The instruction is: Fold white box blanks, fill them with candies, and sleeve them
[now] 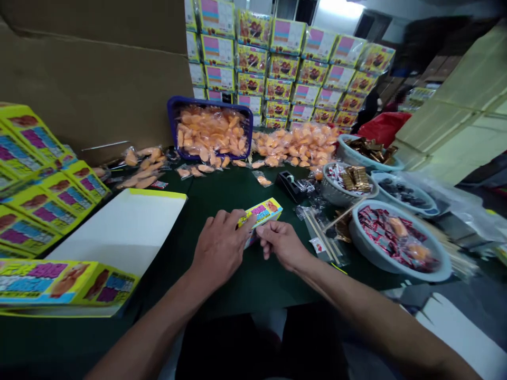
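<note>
A small yellow printed carton (260, 219) sits tilted between the two hands, just above the green table covering (222, 295). The left hand (220, 245) lies back-up, with the forearm reaching in from the lower left. Its fingers (233, 221) are closed around the carton's left end. The right hand (282, 244) comes in from the lower right, curled almost shut, with its fingers (266, 235) pressed against the carton's lower edge. Both hands have hold of it, and they nearly touch each other beneath it.

Just left of the left hand lies a white sheet (119, 232) with a yellow edge. Beyond it, further left, are stacked yellow cartons (31, 179), and a flat printed yellow carton (65, 285) lies nearer the person.

Just right of the right hand is a clear bag of wooden sticks (322, 243), and a black tape dispenser (288, 186) sits ahead of that hand. Further right are a grey-blue basin (358, 240) of red packets, a bowl (330, 192) of red and gold packets, and a basin (420, 211) of dark sweets.

Straight ahead, well past the hands, a blue basket (209, 101) holds orange wrapped sweets, and more lie loose in a heap (295, 145) beside it. Behind them rises a wall of printed boxes (273, 68).
</note>
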Available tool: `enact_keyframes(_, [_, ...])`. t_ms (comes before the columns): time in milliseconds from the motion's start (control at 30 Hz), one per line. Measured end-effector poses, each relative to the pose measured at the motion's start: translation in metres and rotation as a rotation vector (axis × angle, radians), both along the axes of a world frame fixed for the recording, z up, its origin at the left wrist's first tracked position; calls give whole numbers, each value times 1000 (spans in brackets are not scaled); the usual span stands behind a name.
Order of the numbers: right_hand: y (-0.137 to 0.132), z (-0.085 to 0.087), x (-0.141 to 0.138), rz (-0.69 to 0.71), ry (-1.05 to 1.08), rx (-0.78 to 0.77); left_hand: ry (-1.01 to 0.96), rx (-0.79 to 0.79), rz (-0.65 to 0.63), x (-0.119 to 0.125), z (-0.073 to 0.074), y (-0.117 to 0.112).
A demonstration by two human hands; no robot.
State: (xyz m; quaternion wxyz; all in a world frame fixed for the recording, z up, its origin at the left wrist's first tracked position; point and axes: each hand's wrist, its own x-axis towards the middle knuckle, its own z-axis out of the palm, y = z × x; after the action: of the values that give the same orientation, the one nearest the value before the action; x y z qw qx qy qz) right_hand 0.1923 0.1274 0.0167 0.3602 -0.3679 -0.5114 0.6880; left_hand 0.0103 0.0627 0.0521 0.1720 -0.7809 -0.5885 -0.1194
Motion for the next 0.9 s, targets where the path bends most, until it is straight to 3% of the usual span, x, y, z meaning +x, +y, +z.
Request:
enact_keyframes(133, [3,-25,-13,-120,32,-1,42,-20,-23,-3,1,3])
enact_keyframes(233, [6,-42,-20,-216,-104,16,62,-18,-43,-7,3,6])
enact_keyframes(367, [-2,-52,-10,-320,-227,149,110,30,-62,-2,6,1])
enact_keyframes(533, [-48,-60,55,-578,-252,274,132,55,-205,29,-11,-48])
enact_keyframes(667, [-85,-68,118,-670,-332,317,-151,57,-348,43,-33,-102])
enact_keyframes(733, [-92,-67,134,-634,-383,365,-367,125,-206,42,-43,-120])
enact_keyframes(800, [-92,-65,136,-586,-443,427,-616,144,65,40,-56,-127])
enact_keyframes(900, [-83,-62,121,-517,-540,483,-1007,-9,351,45,-77,-120])
